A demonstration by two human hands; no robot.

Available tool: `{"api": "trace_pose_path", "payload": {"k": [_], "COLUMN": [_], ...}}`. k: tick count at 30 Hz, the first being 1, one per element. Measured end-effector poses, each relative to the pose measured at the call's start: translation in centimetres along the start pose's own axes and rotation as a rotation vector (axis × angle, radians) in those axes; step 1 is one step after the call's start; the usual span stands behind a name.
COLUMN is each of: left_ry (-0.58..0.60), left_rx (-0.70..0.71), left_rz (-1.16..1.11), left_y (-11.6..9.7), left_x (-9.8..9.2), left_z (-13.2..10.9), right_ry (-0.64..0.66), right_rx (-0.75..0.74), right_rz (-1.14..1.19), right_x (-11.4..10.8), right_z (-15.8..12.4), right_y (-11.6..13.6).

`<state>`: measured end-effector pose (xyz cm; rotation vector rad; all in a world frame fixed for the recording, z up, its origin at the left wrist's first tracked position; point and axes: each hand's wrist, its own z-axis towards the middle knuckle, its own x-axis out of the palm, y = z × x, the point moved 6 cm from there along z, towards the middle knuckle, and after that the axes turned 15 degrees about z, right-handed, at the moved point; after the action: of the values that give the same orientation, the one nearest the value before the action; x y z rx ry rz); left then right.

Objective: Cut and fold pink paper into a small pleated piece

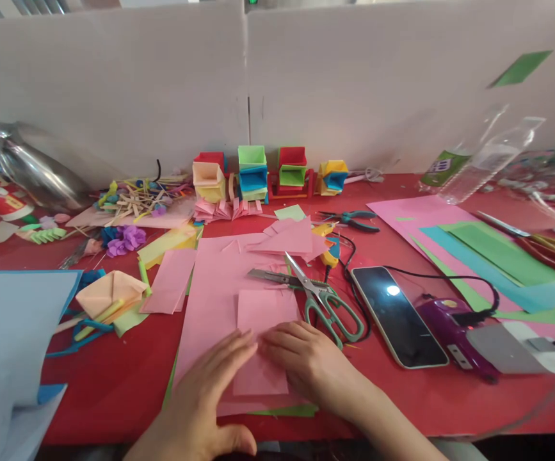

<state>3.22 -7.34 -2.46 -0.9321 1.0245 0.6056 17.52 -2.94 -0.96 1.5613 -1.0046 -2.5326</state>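
Right grip on pink rectangle, right edge; scissors just beyond.

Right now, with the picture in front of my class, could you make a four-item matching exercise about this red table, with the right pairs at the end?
Column one
1. Small pink sheet
2. Scissors
3. Phone
4. Metal jug

Column two
A. Grey-green handles
B. Silver and shiny, at the far left by the pale partition
C. Partly under the left hand and right hand
D. Dark screen with a bright spot of light

Right pairs: 1-C, 2-A, 3-D, 4-B
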Motion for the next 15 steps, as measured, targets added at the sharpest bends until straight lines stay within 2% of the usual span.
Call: {"api": "trace_pose_path", "payload": {"k": [4,8,15], "left_ry": [-0.011,-0.103,-0.184], "left_rx": [0.009,0.016,-0.093], "left_rz": [0.139,0.160,0.152], "left_y": [-0.6,-0.4,0.0], "left_x": [1.4,1.0,0.7], "left_z": [-1.6,-1.3,-0.5], "right_ry": [0.045,0.077,-0.010], "right_rx": [0.023,0.059,0.228], "right_rz": [0.019,0.093,0.252], "right_x": [0.5,0.2,-0.5], "right_z": [-0.4,-0.5,-0.3], "right_y": [0.4,0.3,-0.5]}}
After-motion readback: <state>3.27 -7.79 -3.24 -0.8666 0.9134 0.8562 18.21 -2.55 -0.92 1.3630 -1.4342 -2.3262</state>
